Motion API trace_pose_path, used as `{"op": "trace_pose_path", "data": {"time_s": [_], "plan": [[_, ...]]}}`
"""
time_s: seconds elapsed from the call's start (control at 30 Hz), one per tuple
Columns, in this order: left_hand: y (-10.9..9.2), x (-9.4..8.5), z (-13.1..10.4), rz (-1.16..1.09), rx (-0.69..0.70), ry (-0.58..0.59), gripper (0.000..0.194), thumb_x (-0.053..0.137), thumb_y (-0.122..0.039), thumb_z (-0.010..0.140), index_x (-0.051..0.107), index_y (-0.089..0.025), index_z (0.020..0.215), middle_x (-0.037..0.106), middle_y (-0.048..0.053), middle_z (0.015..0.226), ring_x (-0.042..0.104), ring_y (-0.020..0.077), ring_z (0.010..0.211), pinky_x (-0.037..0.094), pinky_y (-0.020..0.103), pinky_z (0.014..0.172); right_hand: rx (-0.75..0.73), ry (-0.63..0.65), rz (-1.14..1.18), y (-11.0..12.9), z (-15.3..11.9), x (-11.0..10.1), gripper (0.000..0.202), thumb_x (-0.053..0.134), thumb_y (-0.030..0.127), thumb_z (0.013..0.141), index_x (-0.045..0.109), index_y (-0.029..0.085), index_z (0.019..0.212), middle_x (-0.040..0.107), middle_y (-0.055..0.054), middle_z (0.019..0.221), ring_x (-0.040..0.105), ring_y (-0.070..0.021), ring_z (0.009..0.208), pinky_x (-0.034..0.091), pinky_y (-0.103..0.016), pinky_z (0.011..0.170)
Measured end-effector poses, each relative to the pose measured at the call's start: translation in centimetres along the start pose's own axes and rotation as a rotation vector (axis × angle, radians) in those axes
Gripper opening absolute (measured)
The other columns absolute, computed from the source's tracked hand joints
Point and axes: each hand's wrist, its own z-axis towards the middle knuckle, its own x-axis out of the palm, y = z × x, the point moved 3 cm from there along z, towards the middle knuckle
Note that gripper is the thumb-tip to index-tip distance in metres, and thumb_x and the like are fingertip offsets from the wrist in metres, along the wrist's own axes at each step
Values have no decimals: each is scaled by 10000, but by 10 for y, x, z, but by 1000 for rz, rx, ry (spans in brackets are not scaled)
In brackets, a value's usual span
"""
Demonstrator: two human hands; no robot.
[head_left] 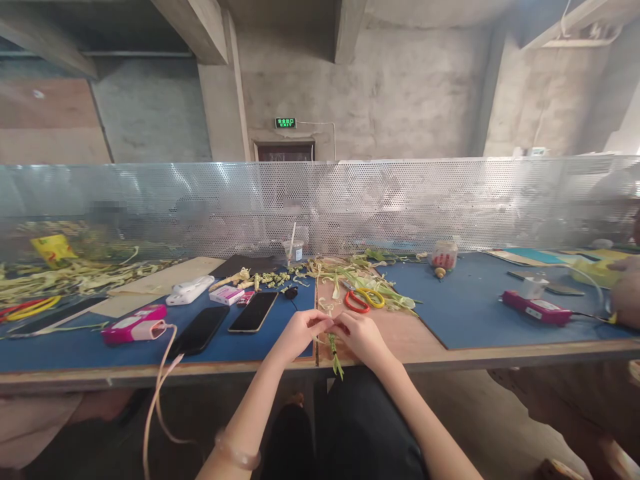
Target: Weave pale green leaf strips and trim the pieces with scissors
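Note:
My left hand (297, 333) and my right hand (361, 335) meet at the table's front edge, fingertips pinched together. Between them is a pale green leafy plant strip (335, 360), its leafy end hanging down below my fingers. The part inside the pinch is hidden. Just beyond my right hand lie scissors (370, 298) with red and yellow handles. Behind those, a loose heap of pale green leaves and strips (350, 270) spreads over the tan board (400, 329).
Left of my hands are two dark phones (254, 312) (200, 331), a white-and-pink box (227, 295) and a magenta power strip (134, 324) with a cable. A plastic cup (294, 253) and a jar (445, 256) stand behind. At right, another person's hand (626, 290) is near a second power strip (536, 309).

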Motion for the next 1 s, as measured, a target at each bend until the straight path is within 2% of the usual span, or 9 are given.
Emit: {"op": "trace_pose_path", "data": {"time_s": [0.17,0.37,0.6,1.0], "plan": [[3,-1,2,25,-8,-16,288,582,-394,700,658,-143,820,661,59,814,581,194,785,431,288,730,-13,29,-91,1,1,0,186,510,289,820,570,169,691,597,-10,633,525,-101,561,305,-202,496],[-1,-2,0,90,-3,-48,306,532,-426,726,660,-150,764,654,41,757,569,174,730,420,260,685,92,56,-87,1,1,-3,229,561,360,777,554,169,652,568,-1,608,489,-92,527,296,-200,486],[1,-4,0,38,-8,-81,331,526,-445,721,661,-149,783,656,47,774,564,179,746,419,269,702,140,65,100,3,3,-8,215,577,379,753,589,187,848,581,-10,713,511,-106,581,367,-209,535],[5,-3,1,-3,7,-70,317,521,-431,740,639,-140,783,624,39,755,543,157,715,425,278,686,199,57,444,-5,4,-3,125,546,261,775,636,201,837,614,-15,775,517,-114,653,401,-230,623]]}}
